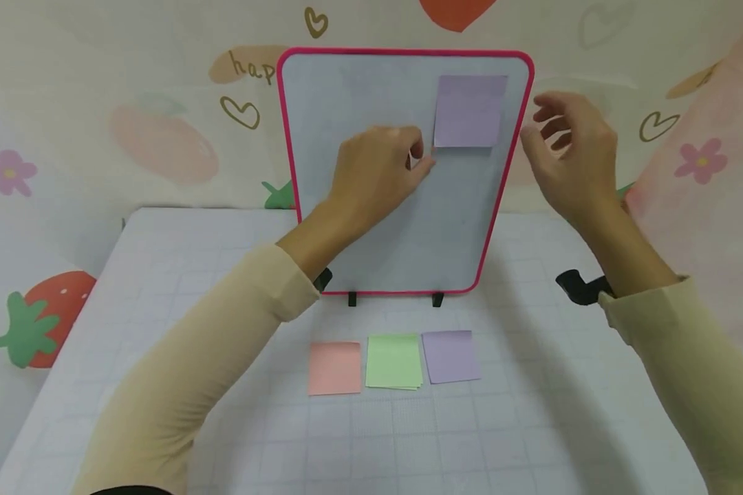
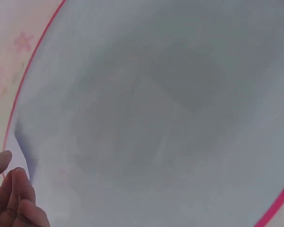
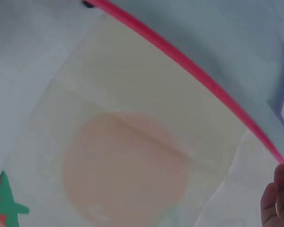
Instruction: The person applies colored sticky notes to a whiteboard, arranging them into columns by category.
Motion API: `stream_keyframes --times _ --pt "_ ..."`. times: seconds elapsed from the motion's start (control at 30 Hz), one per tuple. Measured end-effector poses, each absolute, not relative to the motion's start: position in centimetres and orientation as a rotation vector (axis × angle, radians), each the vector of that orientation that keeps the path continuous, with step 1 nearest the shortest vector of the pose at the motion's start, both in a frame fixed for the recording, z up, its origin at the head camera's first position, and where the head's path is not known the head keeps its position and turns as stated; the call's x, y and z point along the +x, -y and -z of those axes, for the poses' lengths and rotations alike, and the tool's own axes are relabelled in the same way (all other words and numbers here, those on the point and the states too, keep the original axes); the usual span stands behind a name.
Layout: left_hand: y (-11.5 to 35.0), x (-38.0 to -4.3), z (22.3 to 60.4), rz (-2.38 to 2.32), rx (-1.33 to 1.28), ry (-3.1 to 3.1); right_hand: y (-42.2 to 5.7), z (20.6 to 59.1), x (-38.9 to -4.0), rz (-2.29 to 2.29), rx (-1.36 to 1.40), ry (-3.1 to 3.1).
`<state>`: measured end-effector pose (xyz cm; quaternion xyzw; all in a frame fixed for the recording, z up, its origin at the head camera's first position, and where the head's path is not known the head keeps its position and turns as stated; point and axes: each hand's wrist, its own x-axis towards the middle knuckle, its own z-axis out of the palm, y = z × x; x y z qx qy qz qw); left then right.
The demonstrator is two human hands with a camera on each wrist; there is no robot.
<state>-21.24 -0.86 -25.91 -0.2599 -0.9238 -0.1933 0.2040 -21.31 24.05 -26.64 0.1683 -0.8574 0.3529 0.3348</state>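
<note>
A purple sticky note [image 1: 470, 111] is stuck to the upper right of a whiteboard [image 1: 371, 89] with a pink rim. My left hand [image 1: 380, 161] is in front of the board, its thumb and bent fingers close to the note's lower left corner. In the left wrist view the thumb and fingertips [image 2: 22, 177] look parted, with the pale note behind them. Just outside the board's right edge is my right hand [image 1: 572, 148], fingers loosely curved and holding nothing. The right wrist view shows its fingertips [image 3: 270, 196] near the pink rim.
On the gridded white table [image 1: 254, 426] lie a pink sticky note [image 1: 334, 368], a small stack of green notes [image 1: 393, 361] and a purple note [image 1: 452, 357] in a row. Small black feet [image 1: 437, 300] hold the board up. Behind it hangs a patterned cloth [image 1: 179, 82].
</note>
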Motion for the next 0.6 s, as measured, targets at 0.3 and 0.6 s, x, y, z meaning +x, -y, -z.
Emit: stream_keyframes --times 0.3,0.6 --pt "1.1 -16.0 31.3 0.347 -1.271 2.466 -25.3 33.4 -14.6 -0.652 0.981 2.435" --pt "1.9 -12.9 36.2 0.278 -1.665 2.574 -26.5 39.1 -10.4 -0.642 1.183 2.565"
